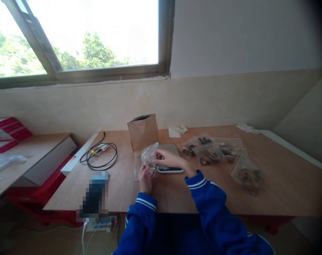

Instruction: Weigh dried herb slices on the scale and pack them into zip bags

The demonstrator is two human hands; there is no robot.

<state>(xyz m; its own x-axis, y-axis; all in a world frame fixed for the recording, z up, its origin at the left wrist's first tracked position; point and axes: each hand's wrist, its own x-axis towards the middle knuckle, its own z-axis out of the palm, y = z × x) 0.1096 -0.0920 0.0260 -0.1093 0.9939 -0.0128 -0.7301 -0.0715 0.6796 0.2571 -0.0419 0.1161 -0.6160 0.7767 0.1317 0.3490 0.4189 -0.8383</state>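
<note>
Near the middle of the table, a crumpled clear plastic bag with pale brown dried pieces inside is between my hands. My left hand grips its lower part, fingers curled around it. From the right, my right hand closes its fingers at the bag's upper side; some brown pieces show by the fingertips, but whether it pinches any of them is unclear. Behind and under my right hand lies a flat kitchen scale, partly covered. An upright brown paper bag stands open just behind the plastic bag.
Several zip bags of dark dried pieces lie right of the scale, with another zip bag nearer. Leftward are a coiled black cable and a pixelated dark object. Crumpled tissue sits near the wall; a power strip is below.
</note>
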